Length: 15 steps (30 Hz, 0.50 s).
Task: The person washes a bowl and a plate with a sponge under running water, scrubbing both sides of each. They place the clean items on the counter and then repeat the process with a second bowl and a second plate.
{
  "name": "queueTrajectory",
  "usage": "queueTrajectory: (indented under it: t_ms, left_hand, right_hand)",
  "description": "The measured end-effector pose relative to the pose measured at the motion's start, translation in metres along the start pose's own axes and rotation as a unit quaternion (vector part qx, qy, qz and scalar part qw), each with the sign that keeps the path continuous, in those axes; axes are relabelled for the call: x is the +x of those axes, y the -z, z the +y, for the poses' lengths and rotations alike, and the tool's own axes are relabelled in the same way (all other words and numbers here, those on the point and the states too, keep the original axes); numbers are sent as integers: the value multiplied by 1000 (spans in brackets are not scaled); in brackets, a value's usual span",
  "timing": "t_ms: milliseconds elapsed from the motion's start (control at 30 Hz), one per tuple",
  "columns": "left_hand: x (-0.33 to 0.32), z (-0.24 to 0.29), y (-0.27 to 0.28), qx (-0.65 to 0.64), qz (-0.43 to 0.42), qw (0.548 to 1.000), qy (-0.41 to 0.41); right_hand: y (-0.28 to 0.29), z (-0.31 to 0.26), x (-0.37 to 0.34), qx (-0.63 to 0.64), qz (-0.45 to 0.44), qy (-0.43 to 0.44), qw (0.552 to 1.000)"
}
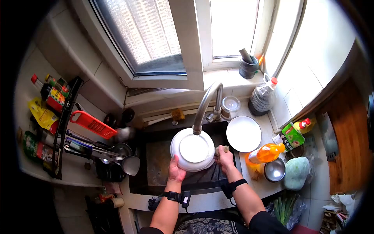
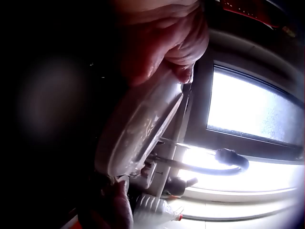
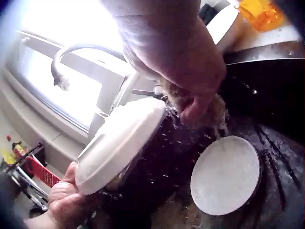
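Note:
Over the sink (image 1: pixel 159 171), my left hand (image 1: pixel 177 170) grips the rim of a white plate (image 1: pixel 193 150), thumb on its upturned underside with the round foot ring. The left wrist view shows the plate (image 2: pixel 138 129) edge-on and wet. At the plate's right edge my right hand (image 1: pixel 225 160) holds a tan, fibrous scrubber (image 1: pixel 222 149). Drops of water fly around this scrubber (image 3: pixel 214 109) in the right wrist view. Lower in the sink lies another round white dish (image 3: pixel 226 176). The faucet (image 1: pixel 210 101) arches over the plate's far edge.
A second white plate (image 1: pixel 244 133) lies on the counter right of the sink. Beside it stand an orange bottle (image 1: pixel 267 153), a metal bowl (image 1: pixel 274 170) and a pale green gourd (image 1: pixel 297 173). Pans and ladles hang from the rack (image 1: pixel 62 128) at left. A jug (image 1: pixel 263 97) stands behind.

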State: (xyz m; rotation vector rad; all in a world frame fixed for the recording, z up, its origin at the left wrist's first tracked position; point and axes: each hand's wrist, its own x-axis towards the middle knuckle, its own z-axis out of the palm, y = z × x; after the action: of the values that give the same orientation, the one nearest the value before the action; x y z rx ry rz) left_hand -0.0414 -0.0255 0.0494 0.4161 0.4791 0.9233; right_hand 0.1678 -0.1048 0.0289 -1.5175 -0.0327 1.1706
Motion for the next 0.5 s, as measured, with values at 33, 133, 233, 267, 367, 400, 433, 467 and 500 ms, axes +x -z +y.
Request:
queueTrajectory:
  t_ms: [33,133,233,267,367,400,433,467,500]
  left_hand:
    - [-1,0,1,1,8,1000,-5]
    - [-3,0,-3,0,25,1000,-17]
    - [-1,-7,-10,-5,18,1000,-7]
    - [2,-10,-2,0,12,1000,5]
    - [0,-14,11,-11,-11,999,44]
    - [-7,-7,-5,-1,-7,999,47]
    - [-8,-3,-15,9,-4,999,48]
    - [-9,0,-8,26,-11,998,53]
    - [-10,3,-4,43,-11,998,35]
  right_hand:
    - [-3,4,4,-49,69,100,991]
    - [-26,-11,-33,-199,36,397,895]
    - [-50,-4,-50,-383,-119,595,697]
    - [-59,3,-60,-395,-110,590,695]
    - [-79,0,-47,-485,-182,572,636]
    - [-80,-3,-33,-524,-158,586,598]
    - [-80,-8,-16,-561,-134,598,557]
    - [-81,-9,0,-572,-101,517,628]
    - [-73,-43,-24,-595,-79,453,660]
